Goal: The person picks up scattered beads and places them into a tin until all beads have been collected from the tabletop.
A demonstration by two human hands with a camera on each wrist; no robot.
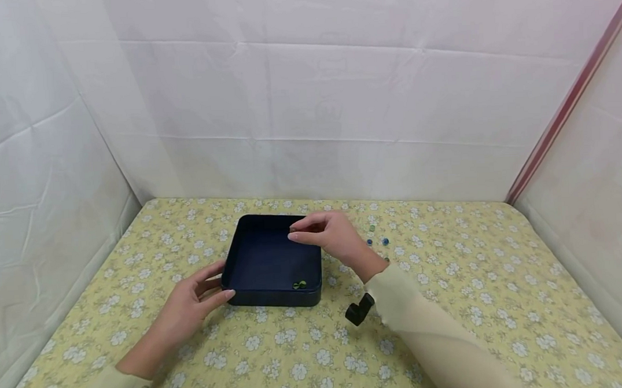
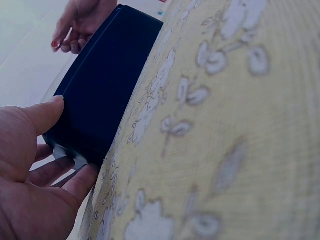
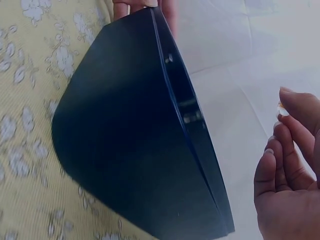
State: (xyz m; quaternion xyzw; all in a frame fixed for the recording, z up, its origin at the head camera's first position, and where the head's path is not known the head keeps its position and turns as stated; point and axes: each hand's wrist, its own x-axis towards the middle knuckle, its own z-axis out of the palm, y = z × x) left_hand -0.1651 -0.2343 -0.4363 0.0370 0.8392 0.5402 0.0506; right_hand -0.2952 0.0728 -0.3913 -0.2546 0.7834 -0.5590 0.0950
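A square, open dark blue box (image 1: 274, 300) sits on the table. My left hand (image 1: 190, 300) grips its near left corner, thumb at the front rim and fingers along the side; in the left wrist view the thumb (image 2: 50, 115) lies against the wall. Over the box's right side, my right hand (image 1: 331, 236) pinches a small glass marble (image 3: 283, 109), clear with an orange-red tint, between thumb and fingertip. The same marble (image 2: 54, 44) looks red in the left wrist view. Green marbles (image 1: 299, 285) lie in the box's near right corner.
Right of the box, blue marbles (image 1: 385, 241), a green marble (image 1: 372, 228) and a dark marble (image 1: 387, 260) partly behind the right wrist lie on the yellow floral tablecloth (image 1: 297, 356). White sheeting (image 1: 328, 100) hangs behind and at both sides.
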